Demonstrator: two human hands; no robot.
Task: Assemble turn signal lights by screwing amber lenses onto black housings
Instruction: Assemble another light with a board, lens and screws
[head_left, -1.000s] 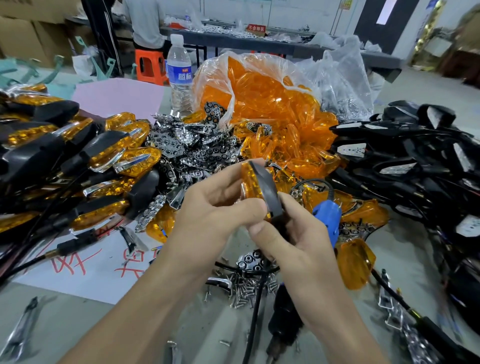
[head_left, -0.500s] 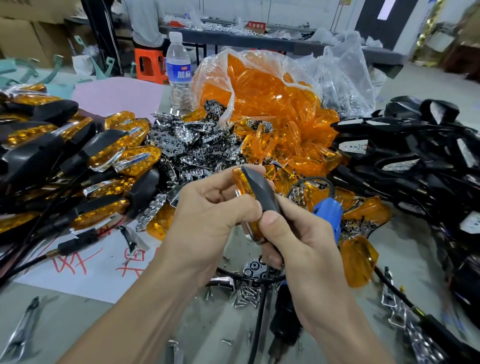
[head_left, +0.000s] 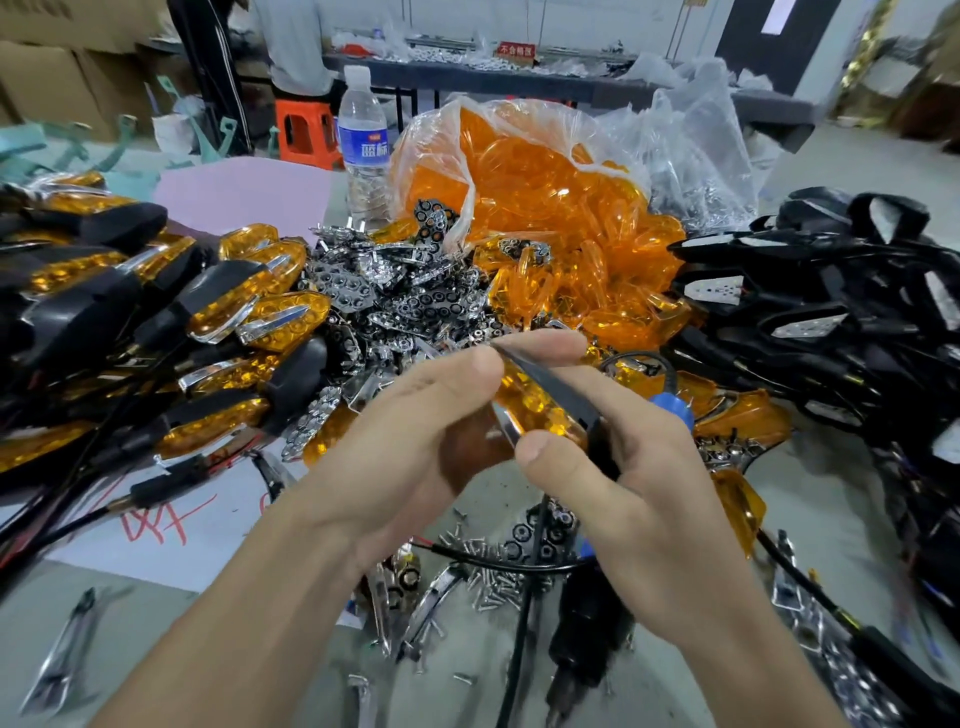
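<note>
Both hands hold one turn signal (head_left: 540, 402) above the table: an amber lens set in a black housing with a chrome strip on its lower edge. My left hand (head_left: 415, 421) grips its left end, thumb on top and fingers curled behind. My right hand (head_left: 618, 467) grips the right end, thumb pressed on the lens near the chrome edge. The signal lies tilted, its tip pointing up and left. Its black wire (head_left: 524, 587) hangs down between my wrists.
Finished signals (head_left: 171, 312) are heaped at left, loose amber lenses (head_left: 545, 208) spill from a plastic bag behind, black housings (head_left: 831, 312) pile at right. Chrome reflectors (head_left: 395, 296), screws (head_left: 493, 577) and an electric screwdriver (head_left: 587, 639) lie below my hands. A water bottle (head_left: 363, 145) stands behind.
The signal has turned from nearly upright to lying tilted, lens side now facing me, and both hands have shifted down a little. My right thumb has moved onto the lens.
</note>
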